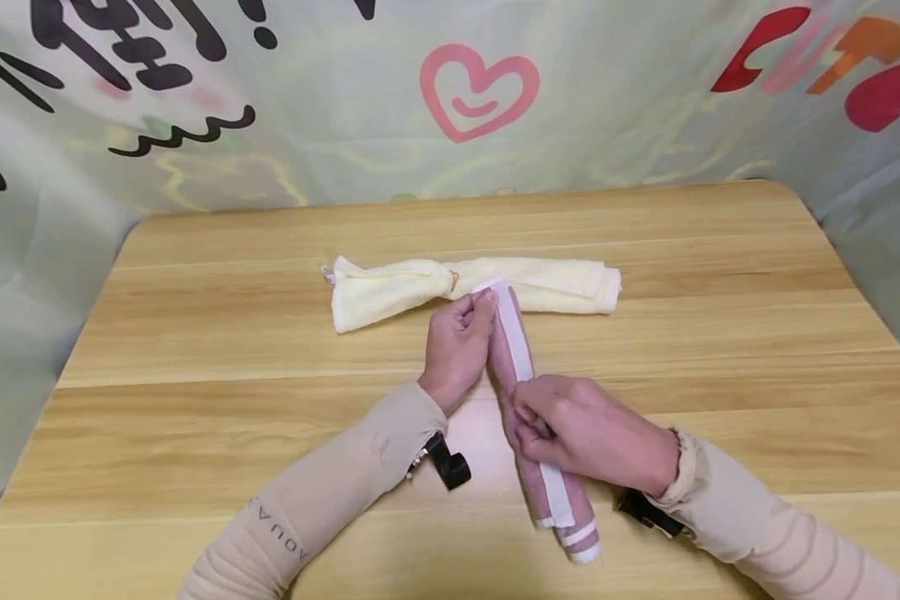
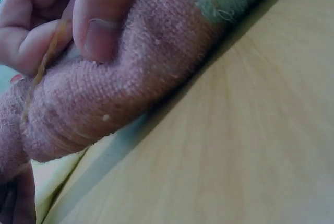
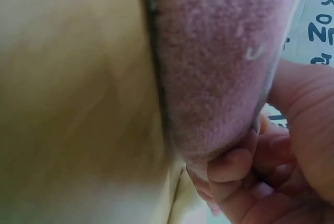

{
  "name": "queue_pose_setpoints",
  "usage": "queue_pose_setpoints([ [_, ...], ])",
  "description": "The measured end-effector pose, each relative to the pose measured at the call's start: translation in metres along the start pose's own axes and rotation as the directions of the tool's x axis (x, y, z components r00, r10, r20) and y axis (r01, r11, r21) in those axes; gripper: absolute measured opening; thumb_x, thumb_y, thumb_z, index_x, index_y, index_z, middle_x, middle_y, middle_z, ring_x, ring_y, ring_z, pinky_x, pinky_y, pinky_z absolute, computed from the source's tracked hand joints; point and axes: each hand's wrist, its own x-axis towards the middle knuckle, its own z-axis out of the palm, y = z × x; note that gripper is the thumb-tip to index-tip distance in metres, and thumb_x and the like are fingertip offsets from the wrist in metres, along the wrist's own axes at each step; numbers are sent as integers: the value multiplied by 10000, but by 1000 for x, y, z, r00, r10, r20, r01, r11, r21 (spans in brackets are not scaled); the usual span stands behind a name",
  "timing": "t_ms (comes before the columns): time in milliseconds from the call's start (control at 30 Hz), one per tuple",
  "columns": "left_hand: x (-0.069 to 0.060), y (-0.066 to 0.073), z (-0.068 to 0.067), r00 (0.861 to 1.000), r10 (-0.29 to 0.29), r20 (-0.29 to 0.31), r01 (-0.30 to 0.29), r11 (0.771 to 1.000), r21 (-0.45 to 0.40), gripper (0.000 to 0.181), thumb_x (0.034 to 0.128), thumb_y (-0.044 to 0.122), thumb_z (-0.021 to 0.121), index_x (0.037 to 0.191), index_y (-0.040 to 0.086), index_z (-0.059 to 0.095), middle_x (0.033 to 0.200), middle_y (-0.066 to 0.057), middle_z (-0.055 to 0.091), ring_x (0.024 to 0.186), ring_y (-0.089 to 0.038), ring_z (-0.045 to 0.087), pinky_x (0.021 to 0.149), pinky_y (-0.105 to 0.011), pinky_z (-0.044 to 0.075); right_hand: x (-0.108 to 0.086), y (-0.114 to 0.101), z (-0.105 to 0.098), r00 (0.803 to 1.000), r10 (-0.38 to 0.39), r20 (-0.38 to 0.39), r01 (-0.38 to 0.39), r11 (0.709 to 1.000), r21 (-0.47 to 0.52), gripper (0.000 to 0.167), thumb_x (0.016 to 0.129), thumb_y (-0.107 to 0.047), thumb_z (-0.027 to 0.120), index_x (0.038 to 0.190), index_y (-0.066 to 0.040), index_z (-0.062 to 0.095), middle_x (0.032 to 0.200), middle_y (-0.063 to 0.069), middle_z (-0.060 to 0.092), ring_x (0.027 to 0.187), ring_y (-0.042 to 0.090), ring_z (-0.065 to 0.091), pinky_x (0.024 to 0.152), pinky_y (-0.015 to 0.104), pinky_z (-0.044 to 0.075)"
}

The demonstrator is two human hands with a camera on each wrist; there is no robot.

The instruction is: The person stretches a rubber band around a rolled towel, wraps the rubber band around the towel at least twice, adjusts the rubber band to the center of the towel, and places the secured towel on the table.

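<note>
A rolled pink towel [image 1: 531,487] with a white border strip lies lengthwise on the table. Its far end is pinched between thumb and fingers of my left hand [image 1: 457,346]. Around the towel's middle curl the fingers of my right hand [image 1: 592,429]. In the left wrist view a thin tan rubber band [image 2: 44,62] runs from these fingers around the roll, which narrows there. Just beyond lies a cream towel [image 1: 393,290], rolled crosswise and cinched at its middle by a similar band [image 1: 453,279]. The right hand hides part of the pink roll.
The wooden table [image 1: 195,333] extends to both sides of the towels. Behind it hangs a pale cloth backdrop [image 1: 345,108] with a pink heart and dark lettering. A black wrist-camera mount [image 1: 450,467] hangs below the left sleeve.
</note>
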Motion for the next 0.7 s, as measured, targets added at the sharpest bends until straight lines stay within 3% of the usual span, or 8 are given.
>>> queue_pose_setpoints([
  [167,-1,3,0,1000,-4,4,4,999,-42,287,1048,218,599,1195,20,746,617,95,555,613,-33,520,543,-159,445,2,-3,-8,988,144,47,-146,989,39,205,859,-74,767,891,-135,574,699,-95,492,622,-56,449,497,120,439],
  [267,-1,6,-1,1000,-17,14,18,998,-53,314,1050,248,598,1260,51,724,769,5,708,717,-35,595,634,-162,518,3,-5,-12,974,217,60,-220,974,59,204,878,-103,772,965,-125,589,670,-94,473,588,-50,425,462,147,431],
  [333,-2,7,-3,1000,-22,18,24,998,-63,341,1046,272,603,1299,69,706,946,-42,784,810,-24,645,713,-160,557,3,-4,-13,970,236,54,-239,969,67,235,884,-118,778,1000,-136,575,658,-95,446,576,-47,410,454,159,423],
  [400,-3,7,-5,999,-27,26,29,997,-72,357,1030,282,622,1316,82,696,1019,-115,784,826,-36,651,723,-162,558,3,-3,-14,969,242,46,-245,967,66,280,887,-138,784,1031,-139,544,651,-100,430,560,-49,406,449,164,420],
  [500,-4,7,-7,999,-23,47,27,995,-101,334,988,253,669,1268,75,710,1022,-121,786,837,-32,673,740,-154,572,2,1,-15,963,266,36,-268,961,62,342,888,-202,796,1051,-143,501,654,-105,443,542,-51,419,443,169,416],
  [700,-5,10,-13,996,-9,89,19,994,-106,290,928,160,736,1177,32,661,1151,-199,758,918,-76,715,818,-230,628,0,10,-15,920,375,111,-383,921,66,373,893,-350,785,1074,-141,536,722,-75,534,591,2,486,489,195,441],
])
